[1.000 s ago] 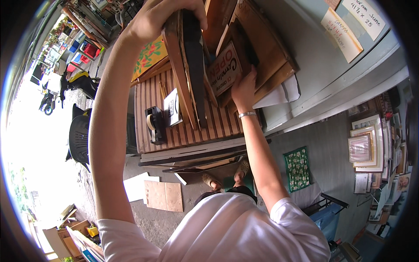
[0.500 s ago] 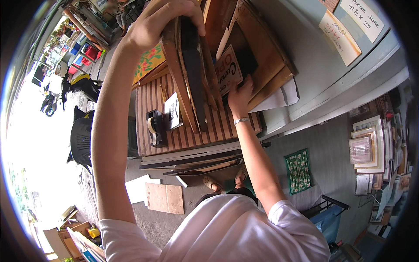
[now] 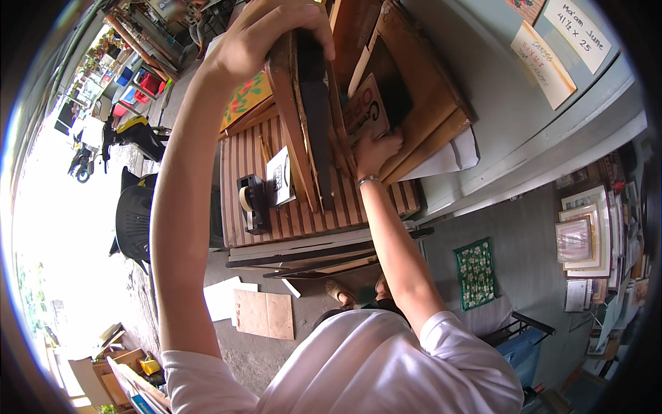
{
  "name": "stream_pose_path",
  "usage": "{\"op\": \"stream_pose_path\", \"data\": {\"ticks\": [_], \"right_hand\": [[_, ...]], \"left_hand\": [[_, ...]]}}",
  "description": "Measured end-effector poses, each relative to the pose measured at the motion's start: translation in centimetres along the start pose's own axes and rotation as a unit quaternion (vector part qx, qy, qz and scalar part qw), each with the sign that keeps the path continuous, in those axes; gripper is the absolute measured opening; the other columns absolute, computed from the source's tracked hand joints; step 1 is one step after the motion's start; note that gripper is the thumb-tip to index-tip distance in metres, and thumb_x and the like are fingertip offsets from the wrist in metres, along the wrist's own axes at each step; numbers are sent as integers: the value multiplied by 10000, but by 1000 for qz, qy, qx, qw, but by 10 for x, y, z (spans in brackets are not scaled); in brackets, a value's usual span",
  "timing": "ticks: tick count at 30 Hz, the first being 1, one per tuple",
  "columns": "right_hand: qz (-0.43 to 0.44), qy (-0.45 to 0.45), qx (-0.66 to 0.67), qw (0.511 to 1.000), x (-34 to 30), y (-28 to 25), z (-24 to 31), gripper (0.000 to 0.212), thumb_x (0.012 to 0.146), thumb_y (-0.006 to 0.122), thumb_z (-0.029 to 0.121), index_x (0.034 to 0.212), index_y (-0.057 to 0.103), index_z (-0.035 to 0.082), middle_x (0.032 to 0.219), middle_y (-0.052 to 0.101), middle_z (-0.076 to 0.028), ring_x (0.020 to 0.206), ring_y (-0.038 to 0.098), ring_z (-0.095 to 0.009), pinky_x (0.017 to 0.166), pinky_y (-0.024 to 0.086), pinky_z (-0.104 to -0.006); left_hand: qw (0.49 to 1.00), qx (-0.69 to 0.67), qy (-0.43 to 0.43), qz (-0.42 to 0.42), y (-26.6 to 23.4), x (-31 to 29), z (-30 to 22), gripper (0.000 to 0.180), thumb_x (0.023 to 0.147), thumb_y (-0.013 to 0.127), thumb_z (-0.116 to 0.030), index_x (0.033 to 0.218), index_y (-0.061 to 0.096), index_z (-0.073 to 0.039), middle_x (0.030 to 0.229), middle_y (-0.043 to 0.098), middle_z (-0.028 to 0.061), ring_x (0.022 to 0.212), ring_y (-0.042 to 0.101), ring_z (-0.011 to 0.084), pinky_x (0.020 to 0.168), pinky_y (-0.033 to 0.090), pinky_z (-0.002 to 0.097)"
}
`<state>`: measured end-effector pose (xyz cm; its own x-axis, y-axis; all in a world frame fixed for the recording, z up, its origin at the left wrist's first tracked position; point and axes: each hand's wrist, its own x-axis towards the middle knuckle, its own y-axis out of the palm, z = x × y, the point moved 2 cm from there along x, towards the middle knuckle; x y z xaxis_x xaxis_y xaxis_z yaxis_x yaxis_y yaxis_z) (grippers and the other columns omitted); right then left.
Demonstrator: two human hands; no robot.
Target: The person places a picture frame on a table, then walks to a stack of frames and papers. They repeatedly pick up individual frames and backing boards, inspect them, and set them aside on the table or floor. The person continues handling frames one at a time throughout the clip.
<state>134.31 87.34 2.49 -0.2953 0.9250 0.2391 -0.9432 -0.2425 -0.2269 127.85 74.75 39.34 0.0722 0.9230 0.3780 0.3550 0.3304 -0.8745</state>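
Observation:
At the top, my left hand (image 3: 279,34) is closed over the upper edges of several upright wooden-framed panels (image 3: 298,117), which lean together on a slatted wooden tabletop (image 3: 241,152). Lower and to the right, my right hand (image 3: 378,150) reaches between these panels and a brown board (image 3: 434,110). Its fingers are bent at the lower edge of a small lettered sign (image 3: 372,103), though the fingertips are partly hidden. Beside the panels on the slats are a tape dispenser (image 3: 254,203) and a white printed card (image 3: 279,178).
A grey panel with paper notes (image 3: 545,65) runs along the right. Flat frames (image 3: 303,259) are under the tabletop's near edge. Cardboard (image 3: 264,314) and a green patterned mat (image 3: 476,274) lie on the floor. A black chair (image 3: 134,217) stands left; stacked frames (image 3: 583,241) are far right.
My right hand has shifted left and slightly down, covering the sign's lower edge. My left hand keeps its hold on the panels. The whole view has slid slightly right.

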Motion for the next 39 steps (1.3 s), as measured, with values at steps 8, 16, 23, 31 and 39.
{"op": "stream_pose_path", "data": {"ticks": [8,16,23,31,39], "right_hand": [[220,-31,51,974,4,3,9,607,864,751,424,1232,598,-34,1065,697,-272,1022,679,-456,885,535,-520],[328,-138,-66,932,2,-10,35,826,790,749,689,1230,634,-1,1006,727,-272,970,721,-433,837,589,-513],[389,-138,-115,904,16,-12,30,925,820,716,695,1248,537,-105,864,719,-289,863,730,-447,767,613,-502],[402,-235,-26,884,13,-21,20,714,913,691,496,1297,537,-86,1120,650,-368,1101,661,-435,916,567,-522],[118,-206,-248,939,-7,-52,20,613,911,677,348,1345,521,-56,1275,543,-280,1176,499,-469,1024,395,-573]], "left_hand": [[1000,-13,17,5,-1,3,0,587,1016,258,-265,839,715,57,908,686,201,906,643,307,931,470,387],[998,19,62,-21,1,-1,8,498,1015,293,-189,836,713,10,895,730,153,904,642,315,946,492,398],[999,15,34,-22,2,1,7,533,1008,281,-199,822,732,15,892,711,168,913,644,298,963,479,395],[997,51,39,-31,7,7,6,529,988,293,-236,801,734,-9,888,710,165,908,638,305,937,472,400],[1000,12,8,4,5,9,3,633,1014,246,-306,835,734,57,890,700,205,921,630,314,951,455,393]]}}
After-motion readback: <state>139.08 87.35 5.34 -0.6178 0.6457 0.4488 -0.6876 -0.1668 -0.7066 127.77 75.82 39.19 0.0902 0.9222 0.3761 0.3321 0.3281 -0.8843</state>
